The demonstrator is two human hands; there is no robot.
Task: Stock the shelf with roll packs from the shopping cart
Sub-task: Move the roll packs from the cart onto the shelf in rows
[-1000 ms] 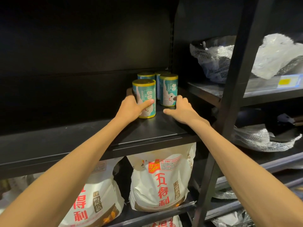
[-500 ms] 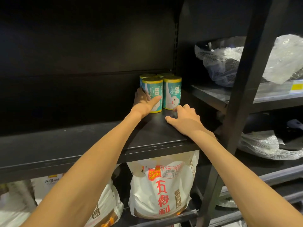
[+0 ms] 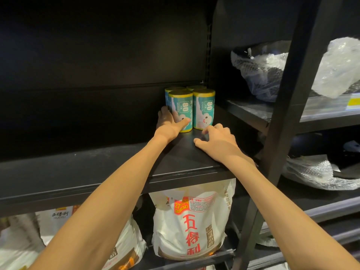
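Teal roll packs (image 3: 190, 110) upright, axes vertical.

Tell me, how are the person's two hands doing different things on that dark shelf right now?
The left hand wraps the side of the front-left roll pack, thumb across its label; the right hand touches no pack. The left hand reaches deeper, beside the packs; the right hand sits nearer the shelf edge, fingers spread, resting on the board. Both are bare and extended over the same shelf.
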